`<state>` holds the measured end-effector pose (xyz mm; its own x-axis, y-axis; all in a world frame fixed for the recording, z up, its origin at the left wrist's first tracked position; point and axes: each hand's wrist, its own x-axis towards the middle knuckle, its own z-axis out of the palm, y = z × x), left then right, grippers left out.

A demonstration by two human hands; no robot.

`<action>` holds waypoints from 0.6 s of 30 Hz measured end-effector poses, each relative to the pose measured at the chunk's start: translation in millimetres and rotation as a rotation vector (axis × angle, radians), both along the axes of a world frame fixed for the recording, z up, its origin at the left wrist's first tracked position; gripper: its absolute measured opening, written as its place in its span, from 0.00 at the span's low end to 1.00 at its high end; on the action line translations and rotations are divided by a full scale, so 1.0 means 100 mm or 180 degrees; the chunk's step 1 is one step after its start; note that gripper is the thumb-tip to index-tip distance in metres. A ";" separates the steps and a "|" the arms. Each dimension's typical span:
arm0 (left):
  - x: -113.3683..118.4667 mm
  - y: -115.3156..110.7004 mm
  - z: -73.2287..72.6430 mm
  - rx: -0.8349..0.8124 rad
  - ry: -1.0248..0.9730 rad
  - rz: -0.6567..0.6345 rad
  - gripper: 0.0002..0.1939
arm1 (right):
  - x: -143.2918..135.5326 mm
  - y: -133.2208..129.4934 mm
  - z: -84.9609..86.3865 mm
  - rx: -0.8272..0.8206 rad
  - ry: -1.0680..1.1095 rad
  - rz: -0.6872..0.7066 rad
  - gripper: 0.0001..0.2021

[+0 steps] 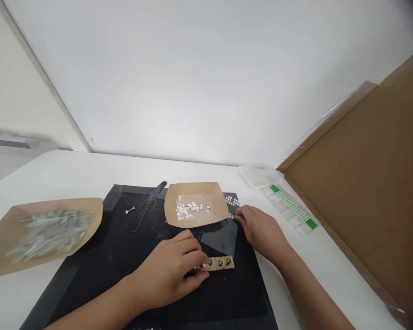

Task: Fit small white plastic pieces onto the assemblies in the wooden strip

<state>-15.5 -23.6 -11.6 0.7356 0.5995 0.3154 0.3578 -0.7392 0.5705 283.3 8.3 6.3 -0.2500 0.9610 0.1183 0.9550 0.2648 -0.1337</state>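
My left hand (179, 268) is closed around the left end of a tan, wavy-edged strip (223, 263) that carries several dark, shiny round knobs. Its fingers cover part of the strip, which lies low over the black mat (141, 275). To the right, my right hand (258, 225) is closed in a pinch at a clear sheet of small white dots (232, 200), by the mat's right edge. Whatever sits between those fingertips is too small to make out. Just left of that hand stands a brown paper tray (197, 223) with small white pieces (186, 211) inside.
Another paper tray (0, 250) at the left holds a heap of clear, nail-tip-like pieces (55, 229). A dark nail file (151, 204) and a small metal piece (130, 210) lie on the mat. A green-labelled clear case (292, 206), a white dish (258, 176) and a cardboard panel (365, 183) flank the right.
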 end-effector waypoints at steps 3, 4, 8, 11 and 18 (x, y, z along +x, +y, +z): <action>0.01 -0.02 0.01 -0.0063 0.0017 0.0102 0.18 | 0.00 0.00 0.01 -0.0027 0.0051 -0.0070 0.09; 0.01 -0.02 0.02 -0.0072 0.0006 0.0142 0.21 | 0.00 0.00 0.01 -0.0032 0.0073 -0.0092 0.09; 0.05 -0.04 0.03 0.0042 -0.0052 0.0212 0.20 | 0.03 -0.01 0.04 -0.0022 0.0248 -0.0137 0.08; 0.11 -0.05 0.04 -0.0009 -0.0114 0.0279 0.16 | 0.04 -0.04 0.12 -0.0008 0.0455 -0.0086 0.08; 0.26 -0.10 -0.02 -0.0369 -0.0209 0.0542 0.12 | -0.18 -0.25 0.29 -0.0422 0.1185 0.0819 0.07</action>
